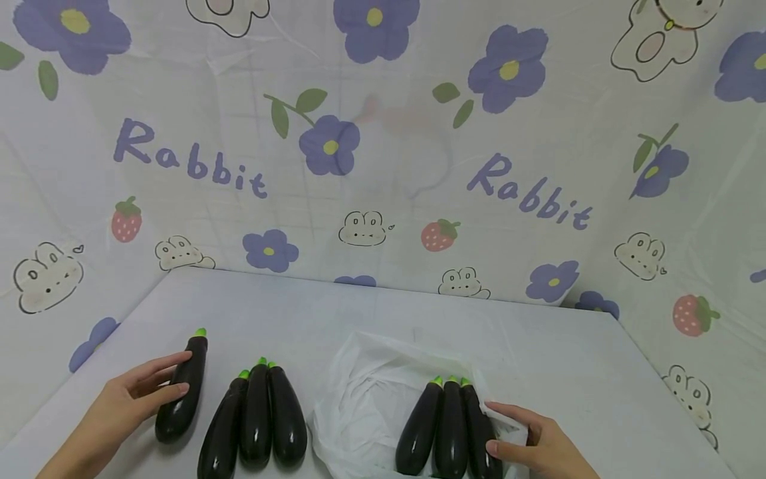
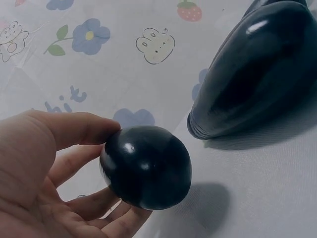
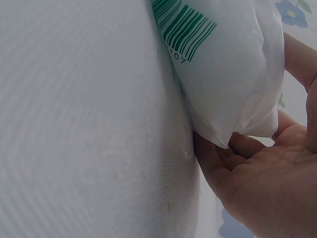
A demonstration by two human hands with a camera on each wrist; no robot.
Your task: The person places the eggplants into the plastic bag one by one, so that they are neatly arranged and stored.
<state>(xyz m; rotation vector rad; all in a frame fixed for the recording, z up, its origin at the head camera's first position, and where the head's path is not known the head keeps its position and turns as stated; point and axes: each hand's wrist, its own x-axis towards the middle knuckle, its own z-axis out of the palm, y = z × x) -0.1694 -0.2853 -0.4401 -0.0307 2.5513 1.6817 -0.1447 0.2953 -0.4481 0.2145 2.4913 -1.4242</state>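
On the left, my left hand (image 1: 133, 394) grips a dark, glossy eggplant (image 1: 182, 399) with a green stem end, thumb on one side and fingers on the other. The left wrist view shows the rounded bottom of this eggplant (image 2: 146, 168), its shadow falling beside it on the table. Three more eggplants (image 1: 256, 416) lie side by side just to its right. A white plastic bag (image 1: 353, 399) lies spread wide, with three eggplants (image 1: 450, 426) at its right side. My right hand (image 1: 532, 439) holds the bag's right edge, thumb beside the rightmost eggplant; green barcode print shows on the bag (image 3: 223, 84).
Everything lies on a white table (image 1: 574, 372). Behind and around it hangs a pale cloth (image 1: 395, 179) printed with flowers, rabbits and strawberries. The back edge of the table meets this cloth.
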